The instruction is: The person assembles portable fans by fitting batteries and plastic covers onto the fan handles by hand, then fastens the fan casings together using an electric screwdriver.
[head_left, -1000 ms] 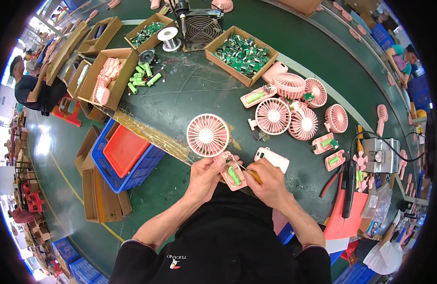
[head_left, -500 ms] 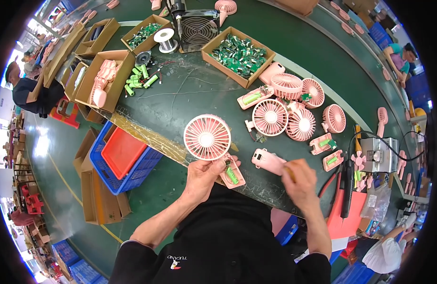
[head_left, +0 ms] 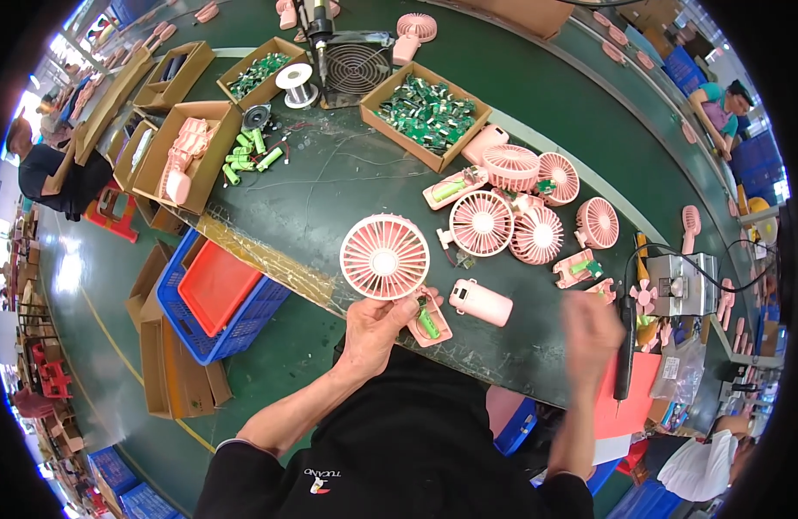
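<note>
My left hand (head_left: 373,333) is closed on a pink handheld fan (head_left: 385,259), pinching it just below the round grille. The fan's handle lies open beside my fingers, with a green battery cell (head_left: 429,324) and wires showing inside. To its right on the bench rests a loose pink handle cover (head_left: 481,303), untouched. My right hand (head_left: 593,333) hovers over the right part of the bench, beside a black pen-like tool (head_left: 624,355). Motion smears its fingers, so whether it holds anything cannot be seen.
Several pink fans (head_left: 483,223) and open handles sit at the right. Behind them stands a carton of green circuit boards (head_left: 427,112). Green cells (head_left: 243,156), a solder spool (head_left: 295,82) and a carton of pink parts (head_left: 189,160) are at the left. A metal box (head_left: 682,285) stands far right.
My right hand has moved right, away from the loose cover toward the tools. My left hand still holds the fan, nearly unmoved. The view has shifted slightly.
</note>
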### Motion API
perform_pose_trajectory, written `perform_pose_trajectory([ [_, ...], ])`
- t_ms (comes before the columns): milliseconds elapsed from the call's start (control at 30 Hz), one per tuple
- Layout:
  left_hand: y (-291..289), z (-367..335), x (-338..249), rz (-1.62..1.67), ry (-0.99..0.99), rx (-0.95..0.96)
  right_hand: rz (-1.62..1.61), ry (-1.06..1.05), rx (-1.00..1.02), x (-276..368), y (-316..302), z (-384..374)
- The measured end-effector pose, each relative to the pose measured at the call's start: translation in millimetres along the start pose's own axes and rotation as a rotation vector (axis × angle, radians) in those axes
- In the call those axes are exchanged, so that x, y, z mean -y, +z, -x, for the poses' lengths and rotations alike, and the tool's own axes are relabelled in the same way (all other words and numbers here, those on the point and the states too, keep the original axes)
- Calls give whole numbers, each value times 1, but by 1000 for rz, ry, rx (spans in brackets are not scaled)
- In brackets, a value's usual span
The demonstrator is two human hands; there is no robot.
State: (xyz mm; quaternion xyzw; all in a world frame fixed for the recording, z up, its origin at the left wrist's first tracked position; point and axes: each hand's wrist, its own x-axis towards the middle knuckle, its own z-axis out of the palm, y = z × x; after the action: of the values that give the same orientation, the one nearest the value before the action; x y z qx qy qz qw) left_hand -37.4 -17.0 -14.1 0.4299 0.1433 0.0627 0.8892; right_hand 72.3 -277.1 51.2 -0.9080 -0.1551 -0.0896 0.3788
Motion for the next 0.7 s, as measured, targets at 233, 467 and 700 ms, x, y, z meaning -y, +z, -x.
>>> perform_pose_trajectory([
  [233,14,6,-6,-171,56,-43,-472,-225,151,72,101,14],
  [467,13,9,-2,-201,65,-85,-395,-333,96,69,111,14],
  [700,15,8,-1,-199,95,-77,-320,-478,9,64,115,15],
])
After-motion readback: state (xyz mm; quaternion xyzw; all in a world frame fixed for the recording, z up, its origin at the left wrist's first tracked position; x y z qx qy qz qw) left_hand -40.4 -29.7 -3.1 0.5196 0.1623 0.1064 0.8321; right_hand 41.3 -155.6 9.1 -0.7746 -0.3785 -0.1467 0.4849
